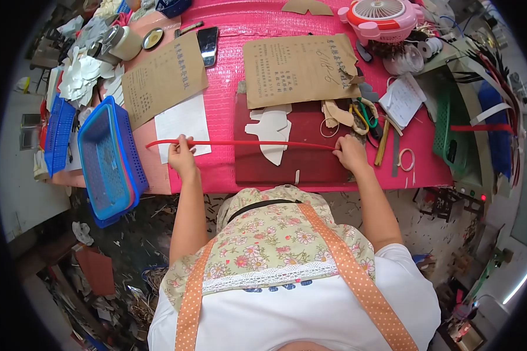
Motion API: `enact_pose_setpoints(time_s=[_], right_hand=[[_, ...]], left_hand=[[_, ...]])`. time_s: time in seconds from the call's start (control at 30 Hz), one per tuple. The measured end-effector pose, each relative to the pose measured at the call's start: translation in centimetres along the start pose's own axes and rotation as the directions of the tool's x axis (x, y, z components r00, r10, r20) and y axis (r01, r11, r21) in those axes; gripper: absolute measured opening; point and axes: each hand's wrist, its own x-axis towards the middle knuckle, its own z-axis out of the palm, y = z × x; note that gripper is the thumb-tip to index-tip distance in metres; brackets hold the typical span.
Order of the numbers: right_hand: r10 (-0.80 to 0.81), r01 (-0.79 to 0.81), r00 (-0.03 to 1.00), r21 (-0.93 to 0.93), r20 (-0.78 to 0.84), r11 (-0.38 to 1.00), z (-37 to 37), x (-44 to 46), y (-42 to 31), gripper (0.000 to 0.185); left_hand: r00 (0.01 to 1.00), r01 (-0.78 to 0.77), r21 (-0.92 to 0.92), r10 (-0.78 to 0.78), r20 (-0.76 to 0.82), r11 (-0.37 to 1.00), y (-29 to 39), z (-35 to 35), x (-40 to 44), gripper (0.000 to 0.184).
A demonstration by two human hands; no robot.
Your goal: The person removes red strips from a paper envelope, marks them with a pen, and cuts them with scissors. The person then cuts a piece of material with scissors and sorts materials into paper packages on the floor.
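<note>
A long, narrow red strip (257,143) is stretched level above the table between my two hands. My left hand (182,157) pinches it near its left end, and a short tail sticks out past the fingers. At the other end my right hand (351,153) is closed on the strip. Beneath it lies a dark red board (316,167) with white cut pattern pieces (269,131) on it. A white paper sheet (199,120) is just behind my left hand. Scissors (369,120) with green handles lie beyond my right hand.
Blue plastic baskets (114,105) sit at the left table edge. Two brown paper envelopes (298,70) and a phone (208,47) lie farther back. A pink fan (380,14) stands at the back right. A green basket (443,126) and hanging strips (492,126) are at the right.
</note>
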Motion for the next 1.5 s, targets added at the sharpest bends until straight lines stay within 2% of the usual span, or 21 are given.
enact_pose_setpoints(time_s=[0.03, 0.07, 0.13, 0.3, 0.47, 0.53, 0.6, 0.63, 0.67, 0.8, 0.83, 0.87, 0.93, 1.0, 1.07, 1.17, 1.2, 1.27, 1.4, 1.47, 1.5], right_hand=[[-0.002, 0.002, 1.0, 0.005, -0.004, 1.0, 0.1, -0.1, 1.1, 0.022], [0.023, -0.051, 0.994, 0.267, 0.107, 0.962, 0.1, -0.2, 2.7, 0.019], [0.054, -0.329, 0.916, 0.666, 0.397, 0.669, -0.7, -0.5, 5.3, 0.013], [0.305, -0.385, 0.9, 0.894, 0.31, 0.228, -2.5, -2.9, 8.9, 0.017], [0.153, -0.333, 0.942, 0.897, 0.3, 0.292, -3.8, -1.8, 5.4, 0.02], [0.117, -0.141, 0.989, 0.786, 0.087, 0.602, -2.6, 0.5, 4.3, 0.021], [0.225, -0.091, 0.971, 0.743, -0.081, 0.663, -1.0, 3.3, 4.8, 0.021], [0.306, -0.057, 0.919, 0.688, -0.246, 0.724, -1.0, 4.6, 4.9, 0.022], [0.383, -0.078, 0.888, 0.737, -0.256, 0.672, -1.1, 5.6, 5.2, 0.022], [0.285, -0.083, 0.938, 0.67, -0.198, 0.738, -2.9, 7.2, 5.4, 0.023], [0.227, -0.032, 0.953, 0.679, -0.2, 0.733, -2.8, 7.2, 4.7, 0.024], [0.21, -0.023, 0.958, 0.679, -0.194, 0.734, -2.2, 7.3, 4.3, 0.024], [0.236, 0.07, 0.915, 0.703, -0.328, 0.708, -1.5, 7.8, 3.6, 0.028], [0.367, 0.05, 0.834, 0.72, -0.411, 0.692, -2.9, 9.0, 2.8, 0.039], [0.463, -0.013, 0.515, 0.533, -0.722, 0.846, -2.9, 12.0, 4.8, 0.052], [0.424, -0.119, 0.793, 0.571, -0.437, 0.812, -4.7, 16.6, 7.2, 0.07], [0.421, -0.217, 0.844, 0.506, -0.333, 0.835, -4.5, 18.3, 8.0, 0.064], [0.284, -0.1, 0.926, 0.566, -0.248, 0.818, -5.8, 19.5, 7.3, 0.048], [0.32, -0.181, 0.897, 0.408, -0.304, 0.895, -4.3, 21.0, 6.5, 0.044], [0.334, -0.223, 0.886, 0.335, -0.322, 0.915, -3.5, 20.9, 5.3, 0.045], [0.392, -0.202, 0.874, 0.517, -0.289, 0.832, -3.4, 20.5, 5.0, 0.045]], left_hand=[[0.998, -0.024, -0.097, 0.017, -0.067, 0.995, -0.2, -0.5, 1.2, 0.023], [0.991, -0.056, -0.192, 0.03, -0.134, 0.98, -0.3, -1.0, 2.6, 0.023], [0.983, -0.022, -0.259, -0.026, -0.179, 0.966, 0.9, -2.6, 5.3, 0.029], [0.97, -0.035, -0.407, -0.067, -0.233, 0.913, 7.6, -3.9, 5.5, 0.035], [0.971, -0.222, -0.123, 0.231, 0.061, 0.967, 9.0, -1.3, 3.5, 0.033], [0.814, -0.581, 0.229, 0.562, 0.149, 0.781, 6.5, -1.0, 5.8, 0.033], [0.834, -0.552, 0.239, 0.538, 0.127, 0.799, 5.6, -1.8, 7.7, 0.034], [0.926, -0.377, 0.1, 0.373, 0.059, 0.921, 5.5, -2.3, 8.1, 0.035], [0.983, -0.179, -0.048, 0.18, 0.016, 0.983, 5.3, -2.9, 8.5, 0.036], [0.97, -0.192, 0.04, 0.195, -0.145, 0.981, 3.1, -5.9, 10.7, 0.036], [0.961, -0.171, 0.266, 0.22, -0.169, 0.949, 1.3, -7.6, 12.6, 0.043], [0.958, -0.165, 0.27, 0.22, -0.186, 0.949, 0.0, -8.2, 12.7, 0.043], [0.797, -0.182, 0.817, 0.569, -0.204, 0.547, -1.4, -8.0, 11.8, 0.061], [0.844, -0.159, 0.761, 0.486, -0.225, 0.629, 0.5, -5.2, 6.7, 0.073], [0.825, -0.406, 0.753, 0.562, 0.058, 0.518, -0.2, -2.7, 4.2, 0.073], [0.715, -0.695, 0.496, 0.574, 0.398, 0.521, 2.5, 4.5, -1.3, 0.069], [0.689, -0.722, 0.406, 0.538, 0.486, 0.56, 3.3, 6.9, -2.5, 0.067], [0.625, -0.727, 0.267, 0.448, 0.639, 0.633, 5.6, 11.8, -4.4, 0.063], [0.538, -0.59, 0.243, 0.151, 0.829, 0.77, 9.5, 19.2, -6.7, 0.066], [0.636, -0.613, 0.39, 0.137, 0.759, 0.688, 8.8, 20.9, -7.8, 0.068], [0.698, -0.626, 0.509, 0.131, 0.704, 0.591, 8.2, 21.2, -7.6, 0.071]])
